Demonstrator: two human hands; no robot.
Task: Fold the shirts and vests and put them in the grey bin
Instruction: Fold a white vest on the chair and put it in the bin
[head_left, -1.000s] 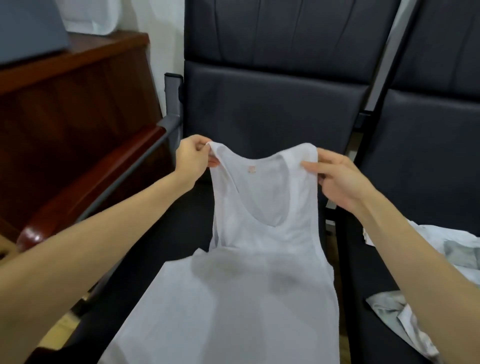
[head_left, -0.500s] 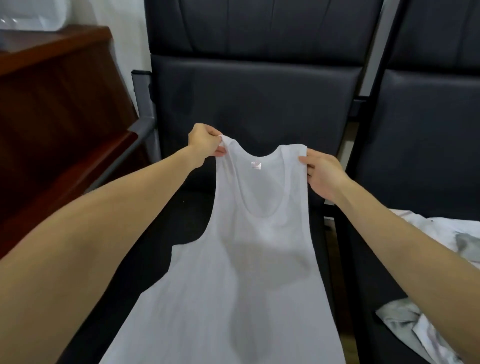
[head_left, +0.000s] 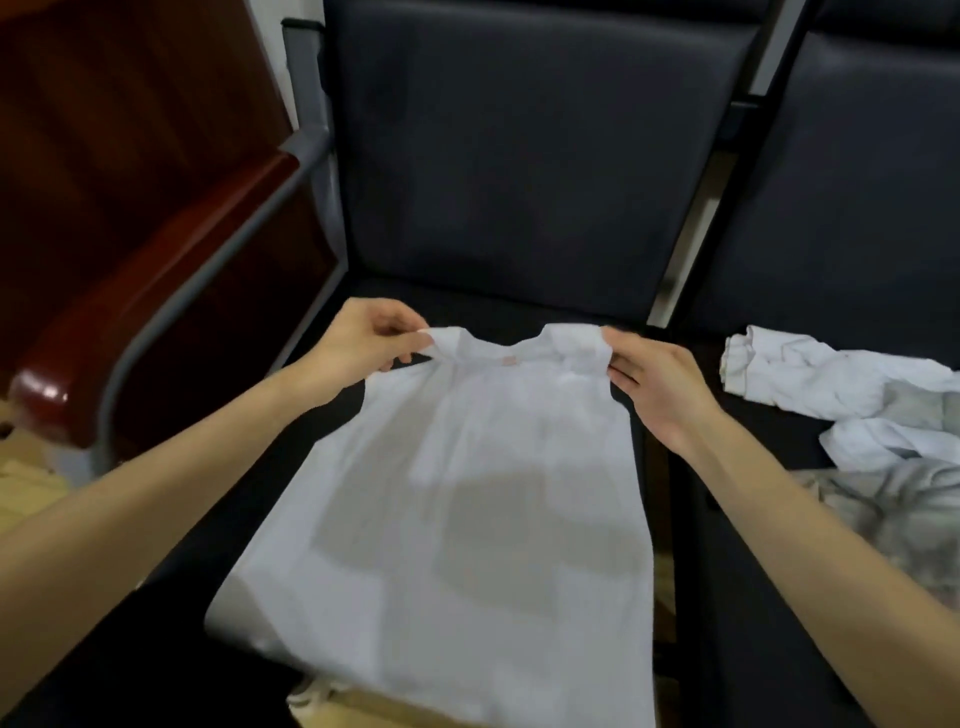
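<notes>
Both hands, left hand (head_left: 371, 338) and right hand (head_left: 657, 382), pinch the white vest (head_left: 457, 499) by its shoulder straps, spread over the near seat (head_left: 519, 301). Its near hem apparently overhangs the edge, so releasing either grip could let it slide off.

Dim, soft indoor light; wide-angle edge distortion.

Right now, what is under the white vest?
The vest lies spread on the dark chair seat, its hem hanging past the front edge. Both hands pinch its straps. Whatever lies directly beneath the cloth is covered.
</notes>
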